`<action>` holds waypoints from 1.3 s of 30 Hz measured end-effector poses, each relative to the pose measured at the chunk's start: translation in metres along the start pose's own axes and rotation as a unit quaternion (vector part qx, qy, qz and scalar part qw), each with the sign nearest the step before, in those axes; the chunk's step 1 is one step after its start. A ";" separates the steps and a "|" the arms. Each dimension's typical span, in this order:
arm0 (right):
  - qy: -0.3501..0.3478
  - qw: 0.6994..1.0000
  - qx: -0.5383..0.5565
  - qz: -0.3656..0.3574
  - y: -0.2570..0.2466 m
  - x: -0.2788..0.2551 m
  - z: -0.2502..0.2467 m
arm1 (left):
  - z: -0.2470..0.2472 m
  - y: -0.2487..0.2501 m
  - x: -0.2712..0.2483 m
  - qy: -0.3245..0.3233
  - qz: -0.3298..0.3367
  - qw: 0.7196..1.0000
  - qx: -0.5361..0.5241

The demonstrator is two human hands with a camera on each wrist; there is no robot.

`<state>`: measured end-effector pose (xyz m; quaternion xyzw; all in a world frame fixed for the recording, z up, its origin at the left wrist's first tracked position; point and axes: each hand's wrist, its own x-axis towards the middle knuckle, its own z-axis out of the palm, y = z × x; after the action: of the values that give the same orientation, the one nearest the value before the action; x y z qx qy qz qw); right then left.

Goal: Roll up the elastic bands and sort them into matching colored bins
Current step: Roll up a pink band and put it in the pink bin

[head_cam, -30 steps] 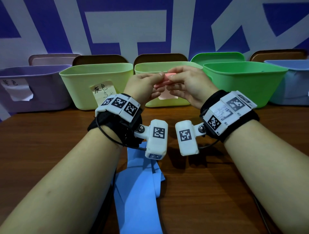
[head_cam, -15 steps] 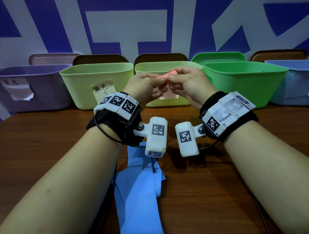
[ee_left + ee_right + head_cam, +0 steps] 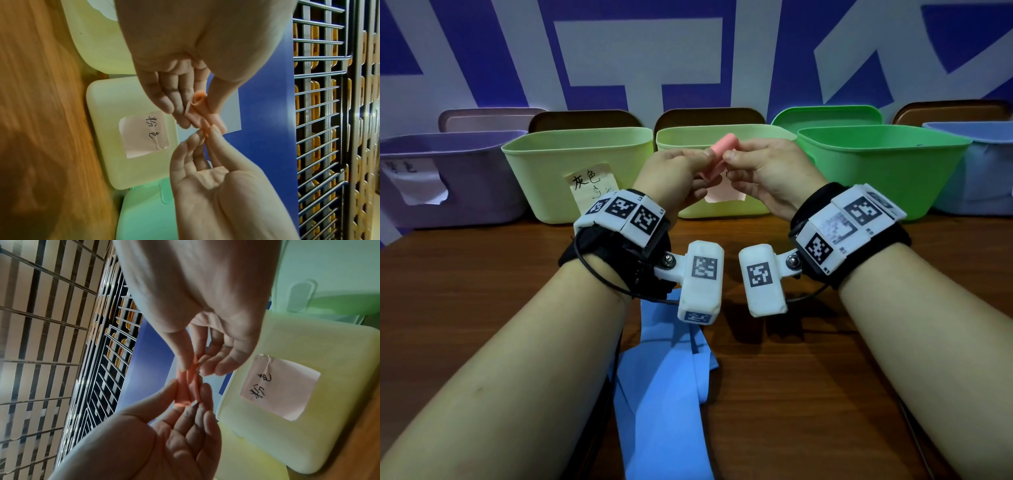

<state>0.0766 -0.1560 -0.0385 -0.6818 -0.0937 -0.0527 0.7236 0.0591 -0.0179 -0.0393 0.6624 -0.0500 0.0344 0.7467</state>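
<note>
**Pink band rolled and pinched between two hands**

Pink, and wound into a tight tube: the pink elastic band (image 3: 717, 156), held in the air in front of the middle pale-yellow bin (image 3: 722, 137). Pinched at one end between thumb and fingertips of the left hand (image 3: 674, 174); pinched at the other by thumb and fingers of the right hand (image 3: 763, 171). Seen from the left wrist, an open spiral end of the roll (image 3: 198, 99) beside the thumb, with a loose flap along the fingers. Seen from the right wrist, blurred, but gripped from both sides (image 3: 188, 386).

Directly behind, a pink handwritten label (image 3: 144, 134) stuck on that bin's front. Left of it, a second pale-yellow bin (image 3: 578, 171) with a yellow note, then a purple bin (image 3: 448, 178). To the right, a green bin (image 3: 876, 164) and a light blue bin (image 3: 983, 171), all in a row at the back of the wooden bench (image 3: 808, 377). Nearer, between the forearms, a blue elastic band (image 3: 664, 394) lying flat and unrolled on the bench.
</note>
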 end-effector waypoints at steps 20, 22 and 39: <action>0.054 0.993 -0.066 -0.082 -0.001 -0.004 0.003 | -0.001 0.002 0.001 0.013 0.001 1.000 -0.029; 0.054 0.993 -0.071 -0.084 0.000 -0.004 0.003 | -0.001 0.002 0.002 0.014 -0.001 0.999 -0.029; 0.016 0.998 -0.041 -0.047 -0.003 -0.006 0.000 | 0.000 -0.003 0.001 0.040 0.017 0.999 -0.006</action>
<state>0.0703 -0.1561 -0.0372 -0.7051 -0.1113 -0.1017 0.6929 0.0606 -0.0178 -0.0418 0.6551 -0.0320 0.0733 0.7513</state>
